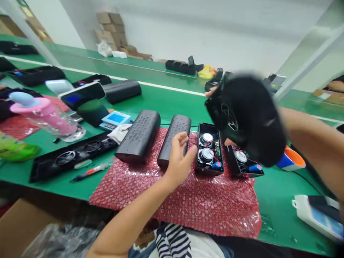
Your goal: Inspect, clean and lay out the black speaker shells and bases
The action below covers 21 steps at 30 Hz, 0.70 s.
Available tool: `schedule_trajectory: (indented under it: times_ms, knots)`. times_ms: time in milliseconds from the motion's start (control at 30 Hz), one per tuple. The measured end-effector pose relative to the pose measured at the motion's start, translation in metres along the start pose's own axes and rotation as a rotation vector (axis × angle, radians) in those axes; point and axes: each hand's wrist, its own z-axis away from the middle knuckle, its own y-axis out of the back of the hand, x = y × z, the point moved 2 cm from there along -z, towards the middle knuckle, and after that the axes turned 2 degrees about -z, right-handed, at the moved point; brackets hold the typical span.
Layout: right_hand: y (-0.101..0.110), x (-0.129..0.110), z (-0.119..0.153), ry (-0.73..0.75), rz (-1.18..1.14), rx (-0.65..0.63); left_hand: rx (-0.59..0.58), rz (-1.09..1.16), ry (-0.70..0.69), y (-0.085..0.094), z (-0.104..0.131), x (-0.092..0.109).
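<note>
My right hand (211, 92) grips a black speaker housing (249, 114), raised above the mat and blurred by motion; only some fingertips show around it. My left hand (179, 157) has its fingers apart and holds nothing, hovering over a dark textured speaker shell (172, 141). Another such shell (141, 136) lies to its left. Right of my left hand sits an open speaker box (209, 148) with two round drivers, red wires and a blue cylinder. A second open box (244, 161) is partly hidden under the raised housing. All these rest on red bubble wrap (188, 200).
On the green bench (166, 96), a long black panel (72, 154), a pen-like tool (88, 172), a pink-lidded bottle (53, 118) and a phone (82, 95) lie left. An orange-and-blue cup-shaped object (292, 159) and a white device (317, 215) are right.
</note>
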Motion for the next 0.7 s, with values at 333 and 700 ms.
schedule_trajectory:
  times_ms: [333,700]
  knots:
    - [-0.072,0.047,0.045,0.168,0.496,-0.503,-0.377,-0.819,-0.413,-0.007,0.089,-0.021]
    - [-0.118,0.047,0.032,0.225,0.408,-0.681,-0.215,-0.948,-0.576,0.0,0.087,-0.02]
